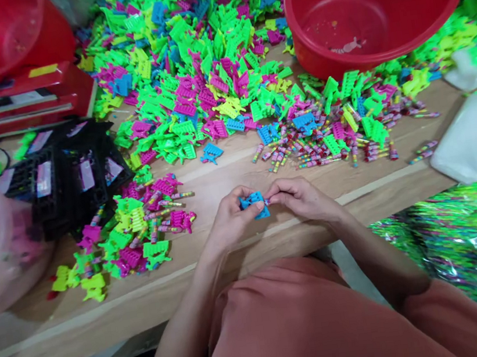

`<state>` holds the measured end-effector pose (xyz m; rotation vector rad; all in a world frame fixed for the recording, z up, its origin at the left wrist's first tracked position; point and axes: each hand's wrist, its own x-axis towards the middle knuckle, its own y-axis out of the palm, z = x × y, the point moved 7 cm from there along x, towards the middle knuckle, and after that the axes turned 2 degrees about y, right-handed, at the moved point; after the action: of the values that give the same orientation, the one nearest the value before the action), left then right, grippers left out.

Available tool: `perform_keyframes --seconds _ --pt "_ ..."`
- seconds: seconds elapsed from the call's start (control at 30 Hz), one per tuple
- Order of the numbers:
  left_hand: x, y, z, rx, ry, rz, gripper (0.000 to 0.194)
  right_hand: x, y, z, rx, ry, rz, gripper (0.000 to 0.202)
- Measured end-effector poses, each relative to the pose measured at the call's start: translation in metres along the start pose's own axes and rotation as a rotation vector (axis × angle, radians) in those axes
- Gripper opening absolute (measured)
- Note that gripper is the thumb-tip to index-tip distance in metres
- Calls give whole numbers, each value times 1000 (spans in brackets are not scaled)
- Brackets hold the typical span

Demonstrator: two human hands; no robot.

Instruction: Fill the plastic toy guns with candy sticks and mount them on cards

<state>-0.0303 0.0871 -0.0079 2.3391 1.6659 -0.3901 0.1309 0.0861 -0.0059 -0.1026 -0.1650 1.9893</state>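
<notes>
Near the front edge of the wooden table [204, 186], my left hand [235, 217] is closed around a blue plastic piece [261, 213]. My right hand [296, 197] pinches a small candy tube [267, 201] at the right side of that piece; most of the tube is hidden by the fingers. Beyond my hands lies a pile of wrapped candy tubes [279, 155], with loose plastic pieces among them. On the left is a smaller heap of green, pink and yellow pieces [137, 219] with tubes.
A large mound of coloured pieces [205, 60] covers the back. Red tubs [296, 30] [57, 38] stand at back right and left. Black packages [67, 177] and a clear bag [3, 233] lie left, a white block [470, 139] right. Shiny wrappers [463, 248] sit below the edge.
</notes>
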Motion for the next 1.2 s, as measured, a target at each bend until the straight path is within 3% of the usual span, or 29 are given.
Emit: perform_keyframes --seconds 0.1,0.33,0.5,0.63,0.77,0.87,0.97,1.2 --pt "0 2 6 -123 -37 41 39 -3 2 1 16 -16 -9 17" --pt "-3 -5 0 248 68 -115 19 -4 8 14 -272 -100 0 20" --pt "-2 -7 6 -16 8 -72 34 -2 5 9 -102 -46 41 19" --pt "-2 -13 6 -268 -67 -179 43 -4 5 13 23 -63 -2 19" --pt "-5 -16 0 -402 -42 -336 49 -8 10 15 48 -62 -65 18" --pt "-8 -16 -3 -426 -22 -406 55 -12 14 11 118 -30 -86 19" --pt "-10 -13 -4 -410 -7 -427 48 -14 16 5 160 1 -117 23" --pt "-13 -12 -1 -359 30 -514 40 -14 14 6 46 -80 -159 22"
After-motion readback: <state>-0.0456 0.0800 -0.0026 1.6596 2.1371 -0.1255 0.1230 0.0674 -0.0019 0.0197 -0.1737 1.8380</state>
